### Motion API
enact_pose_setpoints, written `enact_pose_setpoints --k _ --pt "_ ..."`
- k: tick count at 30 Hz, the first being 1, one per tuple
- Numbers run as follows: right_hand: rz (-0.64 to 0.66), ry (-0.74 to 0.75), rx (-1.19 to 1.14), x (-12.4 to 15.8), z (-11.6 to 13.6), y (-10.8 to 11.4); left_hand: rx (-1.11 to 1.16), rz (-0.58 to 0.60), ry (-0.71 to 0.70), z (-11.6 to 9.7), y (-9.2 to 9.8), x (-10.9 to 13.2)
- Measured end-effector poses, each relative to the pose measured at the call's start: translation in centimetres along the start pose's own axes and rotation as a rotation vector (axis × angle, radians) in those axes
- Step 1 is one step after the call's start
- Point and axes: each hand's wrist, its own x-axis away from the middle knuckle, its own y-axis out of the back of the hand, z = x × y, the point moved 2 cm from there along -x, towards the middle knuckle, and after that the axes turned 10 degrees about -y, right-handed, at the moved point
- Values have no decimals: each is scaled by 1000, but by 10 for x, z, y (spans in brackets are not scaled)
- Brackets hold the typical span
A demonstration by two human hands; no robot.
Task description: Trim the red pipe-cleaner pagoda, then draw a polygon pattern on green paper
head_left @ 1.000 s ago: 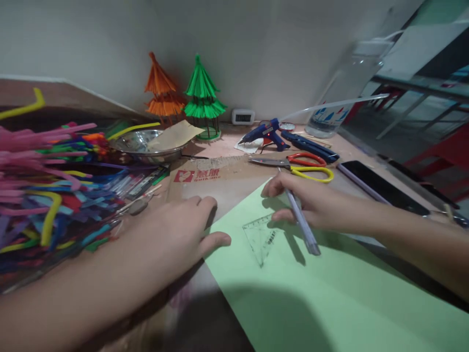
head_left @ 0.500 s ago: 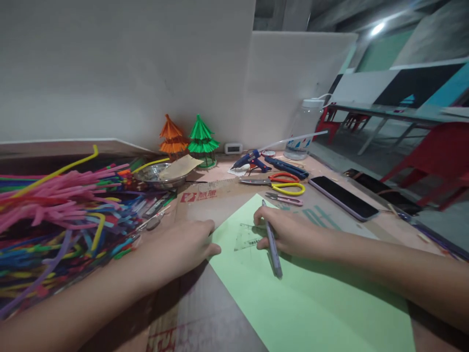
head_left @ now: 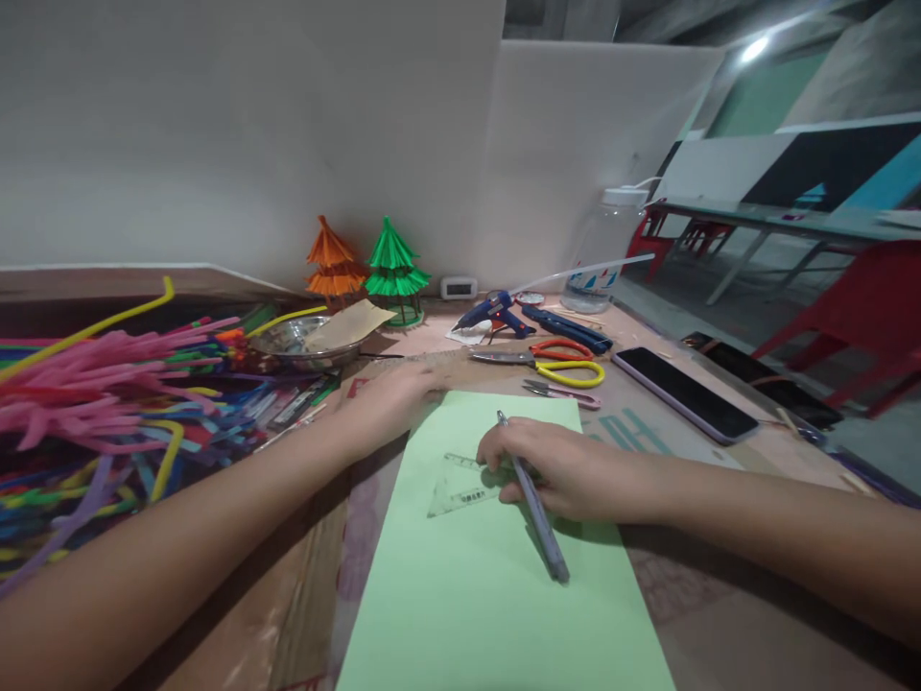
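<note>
A light green sheet of paper [head_left: 460, 595] lies on the cardboard-covered table in front of me. My right hand [head_left: 554, 465] rests over it with a grey pen [head_left: 539, 523] held between thumb and fingers, its thick end slanting toward me. Under and beside those fingertips is a clear triangle ruler [head_left: 460, 488] flat on the paper; its right part is hidden by the hand. My left hand [head_left: 403, 395] is by the sheet's far left corner, its fingers smeared by motion, so I cannot make out whether it touches the paper.
At left are piled colourful pipe cleaners [head_left: 107, 384] and a metal bowl [head_left: 309, 350]. Orange [head_left: 332, 259] and green [head_left: 394, 264] paper-roofed models stand behind. A glue gun [head_left: 493, 312], scissors [head_left: 554, 360], snips [head_left: 565, 392], a phone [head_left: 683, 395] and a bottle [head_left: 601, 250] are at right.
The green paper has turned so its far edge faces away from me more squarely. My left hand has moved forward to its far corner. The triangle ruler and pen have shifted slightly left and nearer.
</note>
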Motion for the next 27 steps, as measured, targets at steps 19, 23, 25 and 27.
enact_pose_setpoints --k 19,23,25,27 --pt "-435 -24 -226 -25 -67 10 -243 -126 -294 -77 -38 23" --pt "-406 228 -132 -17 -59 11 -326 -144 -294 -74 -45 20" --pt "-324 302 -84 -14 -55 10 -351 -148 -294 -74 -47 23" --pt "-272 313 -49 -13 -54 10 -368 -122 -294 -76 -48 25"
